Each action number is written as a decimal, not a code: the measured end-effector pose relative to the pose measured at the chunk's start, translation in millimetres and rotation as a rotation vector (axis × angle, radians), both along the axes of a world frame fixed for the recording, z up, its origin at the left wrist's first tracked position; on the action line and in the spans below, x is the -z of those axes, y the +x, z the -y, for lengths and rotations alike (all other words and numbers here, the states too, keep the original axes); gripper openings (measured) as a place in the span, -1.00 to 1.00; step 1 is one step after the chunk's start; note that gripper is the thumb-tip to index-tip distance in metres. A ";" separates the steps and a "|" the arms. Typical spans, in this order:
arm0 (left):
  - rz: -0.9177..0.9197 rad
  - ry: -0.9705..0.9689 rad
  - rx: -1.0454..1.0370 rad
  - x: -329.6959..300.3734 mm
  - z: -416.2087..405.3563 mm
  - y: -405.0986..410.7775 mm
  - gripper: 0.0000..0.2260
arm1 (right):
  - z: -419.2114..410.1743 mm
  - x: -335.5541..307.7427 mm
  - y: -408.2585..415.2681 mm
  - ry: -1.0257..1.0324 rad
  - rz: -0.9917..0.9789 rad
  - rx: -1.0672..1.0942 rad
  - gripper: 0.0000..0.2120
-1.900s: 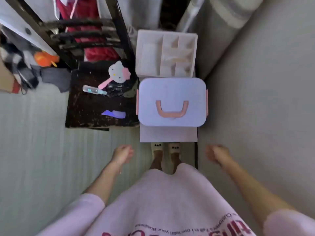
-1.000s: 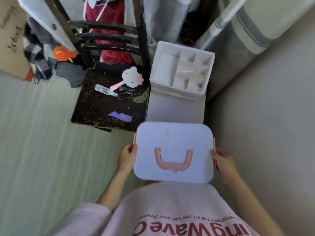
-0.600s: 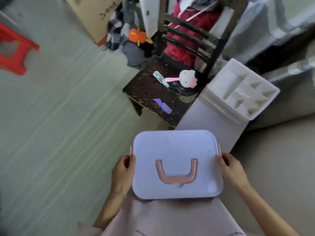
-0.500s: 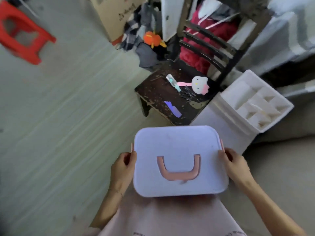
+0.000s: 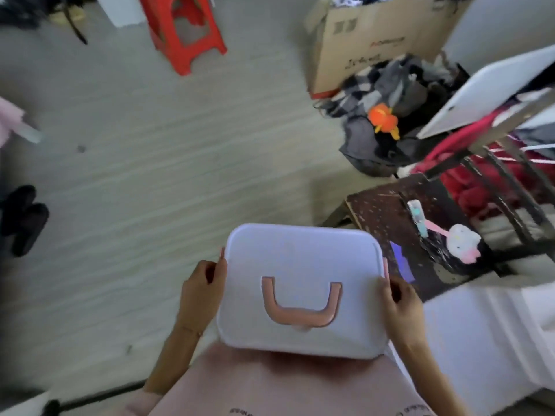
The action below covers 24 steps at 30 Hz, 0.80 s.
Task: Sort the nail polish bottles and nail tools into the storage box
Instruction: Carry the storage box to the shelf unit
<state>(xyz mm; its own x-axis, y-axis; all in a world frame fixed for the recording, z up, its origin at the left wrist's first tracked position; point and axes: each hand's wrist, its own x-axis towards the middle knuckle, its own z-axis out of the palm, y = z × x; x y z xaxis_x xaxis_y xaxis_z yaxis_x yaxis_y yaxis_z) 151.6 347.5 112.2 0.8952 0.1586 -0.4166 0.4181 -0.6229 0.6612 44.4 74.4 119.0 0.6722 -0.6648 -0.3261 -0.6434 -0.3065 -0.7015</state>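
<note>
Just left of the dark chair (image 5: 390, 223), the lidded storage box (image 5: 300, 289) sits in front of the person, left hand (image 5: 201, 292) and right hand (image 5: 401, 301) curled on its side clasps. I'd keep it level and set it down flat before unclipping.

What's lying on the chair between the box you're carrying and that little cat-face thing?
In the head view, a purple strip lies on the dark chair seat, between the box and the cat-face thing.
</note>
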 end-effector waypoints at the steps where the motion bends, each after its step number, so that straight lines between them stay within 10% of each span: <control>1: 0.014 0.025 -0.048 -0.8 -14.3 9.9 -0.64 | -13.2 0.7 16.0 0.021 0.000 -0.028 -0.69; 24: 0.012 0.015 -0.555 -8.5 -157.0 289.0 -0.60 | -136.8 -3.9 482.4 0.137 -0.072 -0.592 -0.92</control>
<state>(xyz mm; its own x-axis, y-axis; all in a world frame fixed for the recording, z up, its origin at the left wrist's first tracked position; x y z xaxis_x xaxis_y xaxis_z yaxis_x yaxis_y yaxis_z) 440.6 504.5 120.7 0.6800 0.6138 -0.4011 0.6788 -0.3203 0.6607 526.8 211.3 122.9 0.8876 -0.1339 -0.4406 -0.4389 -0.5361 -0.7211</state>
